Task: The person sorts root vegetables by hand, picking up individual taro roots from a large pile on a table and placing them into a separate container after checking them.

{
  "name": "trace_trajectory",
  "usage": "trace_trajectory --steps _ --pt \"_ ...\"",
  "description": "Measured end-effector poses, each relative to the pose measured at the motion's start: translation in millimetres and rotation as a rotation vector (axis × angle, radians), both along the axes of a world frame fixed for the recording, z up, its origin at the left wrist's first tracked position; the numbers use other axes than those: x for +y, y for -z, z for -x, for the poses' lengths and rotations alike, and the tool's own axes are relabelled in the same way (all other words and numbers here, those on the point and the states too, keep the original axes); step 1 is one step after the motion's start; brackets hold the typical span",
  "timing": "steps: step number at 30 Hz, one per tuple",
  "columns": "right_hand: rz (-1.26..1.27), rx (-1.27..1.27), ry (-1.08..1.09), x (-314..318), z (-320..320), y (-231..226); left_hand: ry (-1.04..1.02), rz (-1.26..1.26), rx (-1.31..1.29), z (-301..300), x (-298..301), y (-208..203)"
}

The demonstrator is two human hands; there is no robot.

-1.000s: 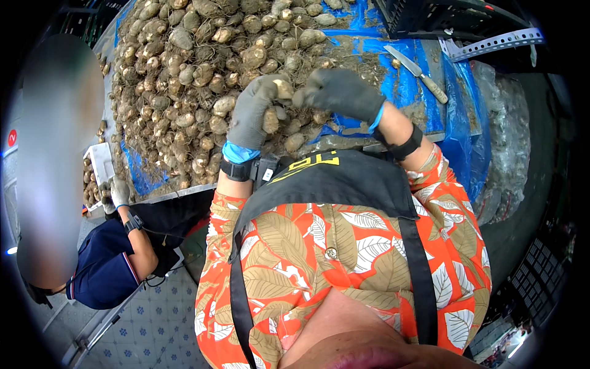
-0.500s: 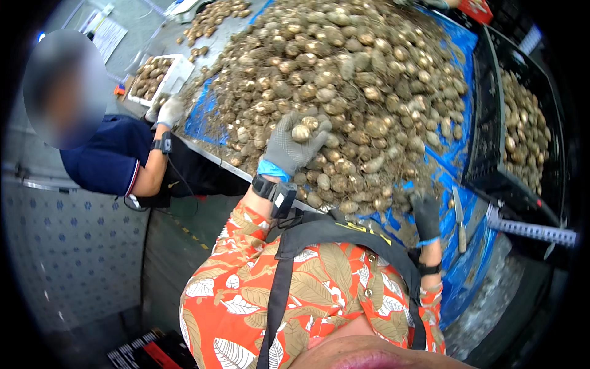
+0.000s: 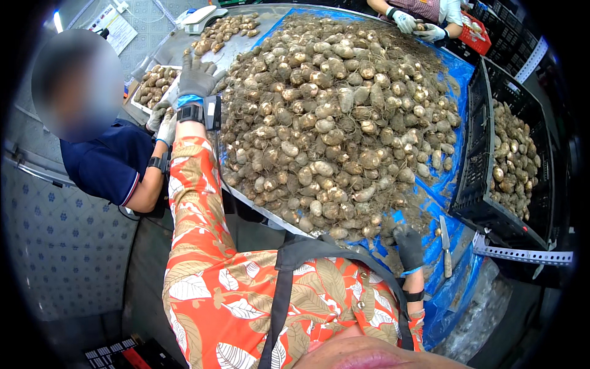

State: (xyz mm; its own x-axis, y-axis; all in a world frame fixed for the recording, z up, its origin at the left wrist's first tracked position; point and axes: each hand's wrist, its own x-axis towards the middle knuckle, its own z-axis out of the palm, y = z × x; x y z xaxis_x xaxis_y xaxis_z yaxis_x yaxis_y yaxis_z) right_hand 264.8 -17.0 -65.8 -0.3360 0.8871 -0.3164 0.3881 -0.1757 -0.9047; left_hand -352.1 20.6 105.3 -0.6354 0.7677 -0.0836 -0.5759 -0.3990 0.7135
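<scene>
1. From my remote seat, I see the left hand (image 3: 196,79), in a grey glove, stretched far out along the counter (image 3: 261,42) beside a white box (image 3: 174,92). Its grip stands wide, with the fingers spread and the back of the glove toward me; whether it touches the box I cannot tell.
2. I have the right hand (image 3: 409,247), in a dark glove, low at the near edge of the heap. I cannot tell whether its grip is wide or narrow, or holds anything.
3. The taro corms (image 3: 332,126) lie in a broad, soil-covered heap across the middle of the counter, roots tangled among them. More of them fill the white box.
4. Just right of the right hand, I find a knife (image 3: 446,246) lying on a blue plastic sheet (image 3: 435,295), its blade pointing away from the wearer.
5. At the right, I see a black crate (image 3: 474,138) holding further corms.
6. To the left, a co-worker's gloved hand (image 3: 166,129) is near the box. Across the heap, another person's gloved hands (image 3: 405,22) are close together, near a red crate (image 3: 478,42).
7. At the far left corner, I see a white scale (image 3: 203,19) near loose corms.
</scene>
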Motion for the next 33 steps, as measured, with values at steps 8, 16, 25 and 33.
trace_trajectory --steps 8,16,25,33 --pt "-0.224 -0.271 -0.096 -18.3 14.9 31.7 0.575 0.245 0.618 -176.7 -19.6 52.5" --pt "-0.272 -0.395 -0.104 -17.9 35.1 19.0 1.153 0.311 0.835 -310.1 -36.4 80.2" --pt "-0.358 -0.379 -0.066 1.1 43.8 29.6 1.294 0.475 1.153 -358.1 -51.2 119.6" --pt "-0.307 -0.601 -0.365 -14.1 38.1 -10.6 1.127 0.350 1.290 -351.5 -49.2 155.0"
